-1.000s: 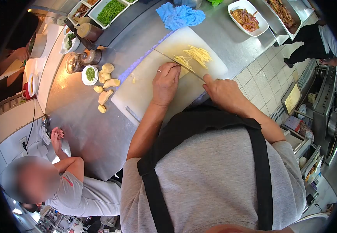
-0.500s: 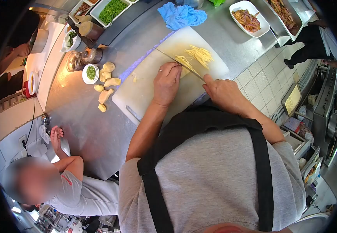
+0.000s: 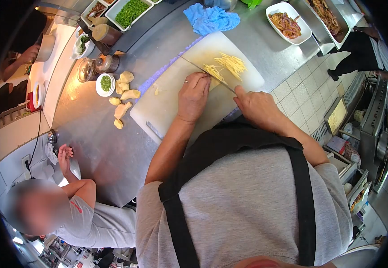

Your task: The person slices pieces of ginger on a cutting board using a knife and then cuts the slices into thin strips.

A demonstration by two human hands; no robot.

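- Grasping the knife [image 3: 190,63] in the right hand [image 3: 255,105], closed snugly round its near end, and slanting it across the white board [image 3: 162,107].
- Curling the left hand [image 3: 194,96] over that same board, right up beside the knife; cannot tell whether pinching anything underneath.
- Now to the strips [image 3: 231,65]: pale yellow, piled loosely on the board just past the knife.
- Out beyond the board's left edge, to the peeled pieces [image 3: 130,94], scattered over the steel counter [image 3: 100,152].
- Just beside those, on to a small bowl [image 3: 104,93] of chopped greens, then a pair of jars [image 3: 106,64].
- Up top, to a blue cloth [image 3: 211,18], crumpled near the board; farther right, to a white dish [image 3: 304,35] of food.
- Down at lower left, to a co-worker [image 3: 82,207] in grey, with one hand [image 3: 65,154] raised by the counter.
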